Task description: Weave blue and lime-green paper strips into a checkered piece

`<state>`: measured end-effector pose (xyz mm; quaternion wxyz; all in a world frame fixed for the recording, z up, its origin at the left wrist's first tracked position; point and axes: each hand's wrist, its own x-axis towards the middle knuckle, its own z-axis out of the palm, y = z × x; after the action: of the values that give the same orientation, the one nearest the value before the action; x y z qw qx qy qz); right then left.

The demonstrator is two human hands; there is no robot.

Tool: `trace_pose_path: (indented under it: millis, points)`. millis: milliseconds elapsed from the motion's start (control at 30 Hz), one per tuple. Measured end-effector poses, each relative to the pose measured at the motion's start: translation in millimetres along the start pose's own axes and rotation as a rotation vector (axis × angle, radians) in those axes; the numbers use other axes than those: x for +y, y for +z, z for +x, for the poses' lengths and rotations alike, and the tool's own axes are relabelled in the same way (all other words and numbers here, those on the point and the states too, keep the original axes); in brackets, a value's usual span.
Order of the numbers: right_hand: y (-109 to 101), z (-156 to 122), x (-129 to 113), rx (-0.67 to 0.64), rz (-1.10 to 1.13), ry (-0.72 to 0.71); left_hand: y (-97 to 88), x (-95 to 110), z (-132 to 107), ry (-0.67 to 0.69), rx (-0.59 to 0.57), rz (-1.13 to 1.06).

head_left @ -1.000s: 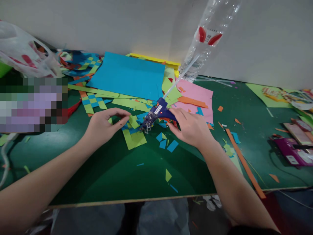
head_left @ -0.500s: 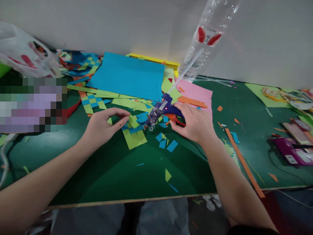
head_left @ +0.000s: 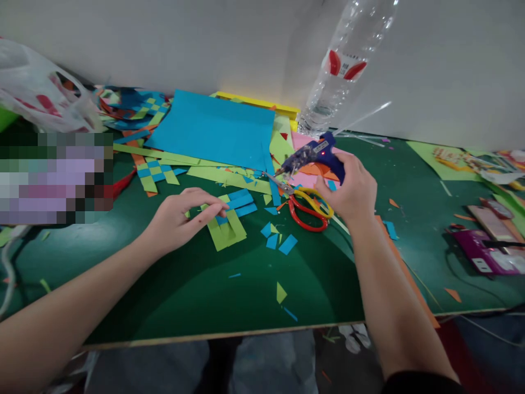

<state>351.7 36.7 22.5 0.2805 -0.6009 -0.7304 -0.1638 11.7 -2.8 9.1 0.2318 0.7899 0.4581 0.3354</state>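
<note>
My right hand [head_left: 348,189] grips a dark blue hot glue gun [head_left: 305,153], raised over the table with its nozzle pointing left. A clear glue stick [head_left: 365,117] juts from its back, and a small red light glows on its body. Below it lie scissors [head_left: 309,210] with one red and one yellow handle. My left hand [head_left: 186,219] has thumb and fingers closed at the left edge of a woven piece of green and blue paper strips [head_left: 229,227], which lies on the table. The fingertips cover part of the weave.
A blue sheet [head_left: 217,128] and green strips lie behind. A clear plastic bottle [head_left: 336,76] stands at the back. Small paper scraps [head_left: 281,241] are scattered in front. Off right are an orange strip [head_left: 404,268] and a purple box [head_left: 484,251]; a plastic bag [head_left: 36,87] sits at left.
My right hand has moved the glue gun right and up, away from the woven paper, uncovering the scissors. The left fingers have pressed down on the strip they held raised.
</note>
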Motion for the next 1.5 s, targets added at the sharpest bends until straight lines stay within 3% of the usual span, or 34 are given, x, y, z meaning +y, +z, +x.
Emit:
trace_pose_path:
  millis: [233, 433, 633, 1000, 1133, 1200, 1333, 1500]
  points:
    - [15, 4, 35, 0.013, -0.053, 0.274, -2.8, -4, 1, 0.016, 0.071, 0.139]
    - [28, 5, 58, -0.106, -0.047, 0.608, -2.2, -9, 0, 0.081, 0.103, 0.179]
    - [41, 0, 74, -0.17, -0.061, 0.71, 1.3, -16, 0, 0.15, 0.123, 0.193]
    - [53, 0, 82, -0.134, -0.02, 0.657, -0.6, -13, -2, 0.127, 0.1, 0.187]
    - [33, 5, 62, -0.032, -0.069, 0.446, -1.0, -16, -2, 0.101, 0.101, 0.216]
    - [18, 5, 43, -0.12, 0.002, 0.295, -1.5, -16, -1, 0.064, 0.112, 0.246]
    - [-5, 1, 7, -0.419, 0.083, 0.167, -2.5, -15, -1, 0.034, 0.135, 0.289]
    - [-11, -3, -11, -0.721, 0.018, 0.008, -1.3, -18, 0, 0.059, 0.106, 0.344]
